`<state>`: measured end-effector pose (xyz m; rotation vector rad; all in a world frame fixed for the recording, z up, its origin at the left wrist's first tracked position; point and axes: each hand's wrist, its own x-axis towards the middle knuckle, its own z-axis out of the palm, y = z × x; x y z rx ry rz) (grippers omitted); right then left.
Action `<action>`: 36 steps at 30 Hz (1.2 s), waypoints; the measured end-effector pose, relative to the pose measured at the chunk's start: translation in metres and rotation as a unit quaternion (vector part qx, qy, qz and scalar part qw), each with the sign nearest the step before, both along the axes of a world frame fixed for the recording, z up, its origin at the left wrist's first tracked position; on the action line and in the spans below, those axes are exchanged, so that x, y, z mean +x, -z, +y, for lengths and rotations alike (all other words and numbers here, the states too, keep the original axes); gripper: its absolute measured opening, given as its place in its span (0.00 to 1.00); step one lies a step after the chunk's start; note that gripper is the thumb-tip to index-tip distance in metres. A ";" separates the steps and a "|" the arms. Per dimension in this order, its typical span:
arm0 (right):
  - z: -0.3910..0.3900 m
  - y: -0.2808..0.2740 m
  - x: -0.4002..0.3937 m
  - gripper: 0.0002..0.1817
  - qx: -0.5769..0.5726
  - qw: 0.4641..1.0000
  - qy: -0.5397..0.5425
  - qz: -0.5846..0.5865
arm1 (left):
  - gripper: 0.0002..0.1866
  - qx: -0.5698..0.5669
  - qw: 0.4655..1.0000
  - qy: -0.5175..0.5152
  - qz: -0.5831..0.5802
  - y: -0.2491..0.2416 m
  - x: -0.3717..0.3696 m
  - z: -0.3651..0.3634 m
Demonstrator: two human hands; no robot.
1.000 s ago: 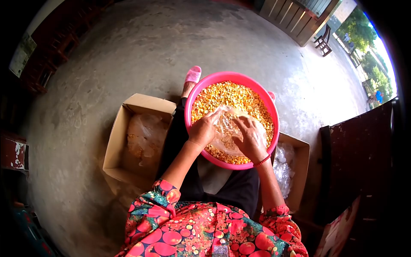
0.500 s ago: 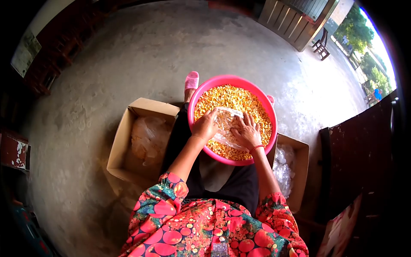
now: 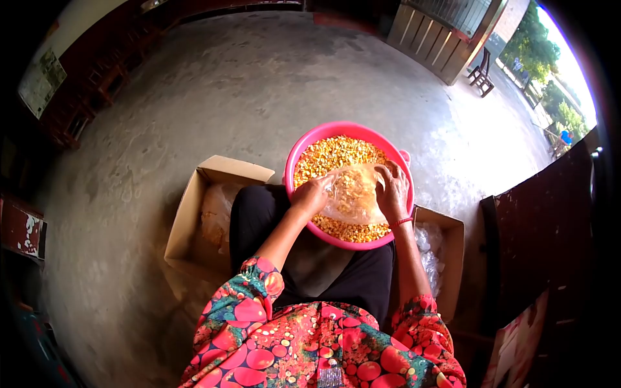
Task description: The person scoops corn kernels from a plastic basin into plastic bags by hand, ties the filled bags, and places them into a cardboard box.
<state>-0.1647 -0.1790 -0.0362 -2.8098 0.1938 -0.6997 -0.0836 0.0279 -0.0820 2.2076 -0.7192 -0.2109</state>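
A clear plastic bag (image 3: 354, 194) is stretched flat between my two hands, over a pink basin (image 3: 296, 150) of yellow corn kernels (image 3: 339, 153). My left hand (image 3: 312, 196) pinches the bag's left edge near the basin's left side. At the opposite edge, my right hand (image 3: 393, 192) has its fingers bent round the plastic, and a red bracelet circles that wrist. Kernels show through the film. The basin rests at my knees.
On the floor to my left stands an open cardboard box (image 3: 183, 220) with a filled plastic bag (image 3: 215, 216) inside. Another cardboard box (image 3: 451, 262) at my right holds crumpled clear plastic (image 3: 427, 255). Dark furniture (image 3: 543, 252) stands farther right, and a chair (image 3: 482, 74) is by the doorway.
My right hand has moved right and drawn the bag out wide; before, it lay spread over the plastic. My knees have come up closer round the basin.
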 end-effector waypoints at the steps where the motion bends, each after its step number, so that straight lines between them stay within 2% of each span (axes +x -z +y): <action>1: 0.009 -0.005 0.001 0.24 0.012 1.000 -0.014 0.005 | 0.24 -0.003 1.000 -0.001 0.001 0.000 0.001 0.000; 3: 0.022 -0.004 0.003 0.25 0.002 0.998 -0.061 0.027 | 0.22 -0.016 1.000 0.016 0.002 -0.006 -0.003 0.001; 5: 0.021 0.012 0.005 0.26 -0.097 0.983 -0.088 0.132 | 0.19 -0.051 0.998 0.025 -0.002 -0.002 -0.002 0.001; 7: 0.010 0.049 0.000 0.28 -0.096 0.981 -0.093 0.143 | 0.17 -0.160 0.987 0.022 -0.022 0.009 0.001 -0.001; 9: 0.008 0.046 -0.003 0.29 -0.097 0.980 -0.098 0.144 | 0.17 -0.168 0.985 0.044 0.001 -0.002 0.002 0.001; 11: 0.006 0.039 -0.005 0.29 -0.070 0.969 -0.107 0.210 | 0.20 -0.193 0.981 0.021 -0.025 -0.005 0.000 -0.002; 12: 0.005 0.037 -0.002 0.24 -0.088 0.974 -0.116 0.172 | 0.20 -0.231 0.973 -0.004 0.017 0.006 0.006 -0.009; 13: 0.003 0.030 0.002 0.24 -0.091 0.974 -0.118 0.173 | 0.20 -0.234 0.972 -0.006 0.018 0.020 0.012 -0.014; 15: 0.002 0.003 0.005 0.15 0.029 0.973 -0.146 0.176 | 0.16 -0.249 0.968 -0.029 0.028 0.032 0.013 -0.020; 16: 0.001 -0.005 0.016 0.08 0.026 0.982 -0.165 0.090 | 0.13 -0.183 0.982 -0.034 0.016 0.033 0.015 -0.022; 17: 0.001 -0.010 0.026 0.07 0.071 0.985 -0.139 0.077 | 0.10 -0.188 0.981 -0.055 0.015 0.012 0.008 -0.022; 19: -0.003 -0.016 0.054 0.06 0.148 0.976 -0.109 0.114 | 0.10 -0.152 0.986 -0.052 0.039 0.011 0.005 -0.027; 21: -0.014 -0.003 0.086 0.07 0.098 0.979 -0.158 0.083 | 0.14 -0.076 0.995 0.005 0.062 -0.010 0.001 -0.025; 24: -0.021 0.024 0.128 0.12 0.066 0.986 -0.128 0.085 | 0.15 -0.026 0.997 0.051 0.056 -0.004 -0.002 -0.027; 29: -0.003 0.059 0.146 0.19 -0.023 0.995 -0.014 0.094 | 0.12 -0.010 0.991 0.111 0.077 -0.001 0.011 -0.018; 31: 0.003 0.068 0.142 0.16 -0.030 0.997 -0.012 0.064 | 0.11 -0.060 0.992 0.100 0.050 0.003 0.019 -0.013; 33: 0.002 0.068 0.137 0.12 -0.004 0.996 -0.084 0.015 | 0.10 -0.069 0.993 0.068 0.073 0.002 0.023 -0.009; 34: 0.000 0.067 0.134 0.09 -0.007 0.996 -0.091 0.025 | 0.12 -0.094 0.993 0.059 0.047 0.001 0.024 -0.009; 36: -0.012 0.064 0.129 0.09 0.004 0.994 -0.082 0.065 | 0.13 -0.118 0.992 0.032 -0.007 0.003 0.025 -0.013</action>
